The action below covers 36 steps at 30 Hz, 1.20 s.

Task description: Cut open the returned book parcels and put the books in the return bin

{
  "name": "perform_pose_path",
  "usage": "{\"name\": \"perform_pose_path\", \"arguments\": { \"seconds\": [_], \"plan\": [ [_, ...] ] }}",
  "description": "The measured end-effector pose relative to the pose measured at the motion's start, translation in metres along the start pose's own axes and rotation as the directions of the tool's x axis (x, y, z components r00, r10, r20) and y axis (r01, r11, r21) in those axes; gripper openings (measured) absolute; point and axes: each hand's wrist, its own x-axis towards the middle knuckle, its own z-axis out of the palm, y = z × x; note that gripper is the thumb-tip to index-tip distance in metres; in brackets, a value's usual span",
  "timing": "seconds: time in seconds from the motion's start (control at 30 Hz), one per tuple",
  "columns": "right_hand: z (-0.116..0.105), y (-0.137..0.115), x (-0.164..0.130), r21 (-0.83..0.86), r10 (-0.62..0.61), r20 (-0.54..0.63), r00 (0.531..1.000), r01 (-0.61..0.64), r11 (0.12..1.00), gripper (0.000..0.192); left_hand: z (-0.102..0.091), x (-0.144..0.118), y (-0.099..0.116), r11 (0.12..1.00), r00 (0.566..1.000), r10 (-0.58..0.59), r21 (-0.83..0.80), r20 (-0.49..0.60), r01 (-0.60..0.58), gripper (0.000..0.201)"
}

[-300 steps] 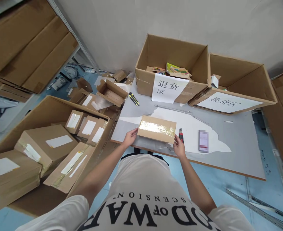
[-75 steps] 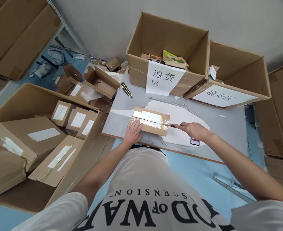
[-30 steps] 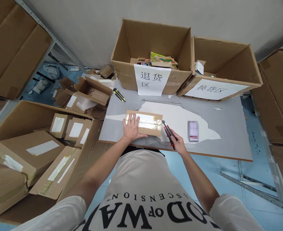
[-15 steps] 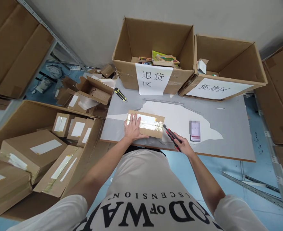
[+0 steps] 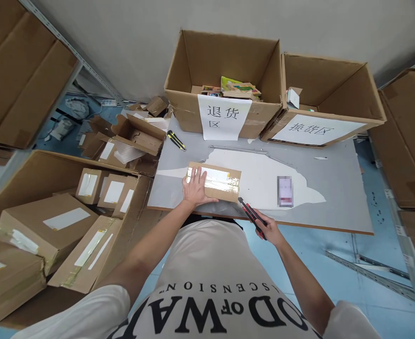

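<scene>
Two bin signs: 退货区 point(image 5: 224, 117), 换货区 point(image 5: 312, 129); left hand point(image 5: 195, 187) flat on parcel point(image 5: 217, 181), right fingers point(image 5: 264, 225) gripping cutter point(image 5: 251, 216).

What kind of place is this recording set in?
Probably a parcel returns room in a warehouse. Two open cartons with paper signs stand on the table, taped parcels fill a bin alongside, and the left hand steadies a taped box while the right hand holds a box cutter.

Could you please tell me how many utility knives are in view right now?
2. A red and black knife is held in the right hand at the table's near edge; a yellow and black knife lies at its far left. Others may be hidden in boxes.
</scene>
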Motion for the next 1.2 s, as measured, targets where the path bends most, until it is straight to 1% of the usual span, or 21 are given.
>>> {"name": "perform_pose_path", "arguments": {
  "seconds": [0.1, 0.27, 0.33, 0.43, 0.5, 0.57, 0.63, 0.7, 0.77, 0.8, 0.83, 0.9, 0.93, 0.97, 1.0, 1.03, 1.1, 1.2],
  "plan": [
    [0.0, 0.003, -0.003, -0.002, 0.001, -0.013, 1.0, -0.001, 1.0, 0.068, -0.001, 0.0, 0.0, 1.0, 1.0, 0.003, -0.021, 0.007, -0.003, 0.107],
    [-0.004, 0.001, -0.004, -0.009, -0.02, -0.08, 0.997, 0.02, 1.0, 0.068, -0.004, 0.0, 0.0, 0.996, 1.0, 0.013, -0.085, 0.013, -0.012, 0.113],
    [-0.006, -0.002, -0.005, 0.03, -0.049, -0.158, 0.986, 0.055, 0.998, 0.069, -0.004, 0.0, -0.001, 0.991, 1.0, 0.019, -0.133, 0.001, -0.018, 0.111],
    [-0.006, -0.007, 0.0, 0.127, -0.101, -0.311, 0.945, 0.147, 0.981, 0.073, -0.002, -0.003, -0.007, 0.971, 0.999, 0.001, -0.239, -0.042, -0.011, 0.101],
    [-0.001, -0.011, 0.009, 0.183, -0.109, -0.381, 0.918, 0.191, 0.964, 0.07, -0.001, -0.005, -0.013, 0.945, 0.996, -0.032, -0.326, -0.084, 0.003, 0.089],
    [0.01, -0.015, 0.021, 0.235, -0.097, -0.428, 0.898, 0.215, 0.948, 0.057, 0.0, -0.007, -0.022, 0.907, 0.992, -0.048, -0.422, -0.12, -0.007, 0.08],
    [0.026, -0.018, 0.034, 0.292, -0.08, -0.472, 0.878, 0.242, 0.925, 0.043, 0.001, -0.006, -0.034, 0.853, 0.988, -0.048, -0.521, -0.144, -0.034, 0.078],
    [0.043, -0.019, 0.044, 0.359, -0.047, -0.507, 0.861, 0.26, 0.896, 0.038, 0.002, -0.002, -0.049, 0.779, 0.986, -0.09, -0.627, -0.142, -0.019, 0.079],
    [0.058, -0.018, 0.048, 0.433, 0.003, -0.506, 0.863, 0.251, 0.865, 0.038, 0.002, 0.006, -0.067, 0.658, 0.983, -0.172, -0.751, -0.069, 0.062, 0.076],
    [0.065, -0.018, 0.049, 0.471, 0.029, -0.489, 0.872, 0.236, 0.85, 0.039, 0.002, 0.012, -0.077, 0.568, 0.979, -0.206, -0.815, -0.005, 0.115, 0.073],
    [0.071, -0.017, 0.048, 0.508, 0.052, -0.466, 0.883, 0.219, 0.833, 0.04, 0.002, 0.019, -0.088, 0.461, 0.974, -0.213, -0.872, 0.072, 0.165, 0.069],
    [0.079, -0.014, 0.044, 0.577, 0.091, -0.415, 0.905, 0.185, 0.795, 0.042, 0.0, 0.034, -0.106, 0.24, 0.966, -0.159, -0.941, 0.206, 0.24, 0.064],
    [0.082, -0.013, 0.041, 0.607, 0.108, -0.396, 0.912, 0.172, 0.776, 0.043, -0.001, 0.042, -0.114, 0.154, 0.96, -0.109, -0.95, 0.256, 0.271, 0.063],
    [0.085, -0.013, 0.039, 0.634, 0.125, -0.383, 0.915, 0.162, 0.756, 0.042, -0.004, 0.049, -0.12, 0.09, 0.952, -0.059, -0.949, 0.299, 0.304, 0.063],
    [0.088, -0.012, 0.036, 0.657, 0.139, -0.374, 0.917, 0.156, 0.737, 0.042, -0.006, 0.057, -0.125, 0.051, 0.941, -0.011, -0.939, 0.339, 0.339, 0.064],
    [0.09, -0.013, 0.034, 0.677, 0.15, -0.367, 0.918, 0.153, 0.72, 0.041, -0.009, 0.063, -0.128, 0.033, 0.925, 0.027, -0.925, 0.378, 0.377, 0.065],
    [0.095, -0.014, 0.032, 0.706, 0.16, -0.362, 0.918, 0.158, 0.691, 0.04, -0.013, 0.074, -0.129, 0.036, 0.889, 0.081, -0.892, 0.451, 0.45, 0.067],
    [0.102, -0.015, 0.032, 0.726, 0.159, -0.378, 0.912, 0.185, 0.662, 0.04, -0.015, 0.081, -0.125, 0.048, 0.842, 0.118, -0.85, 0.526, 0.525, 0.069]
  ]
}}
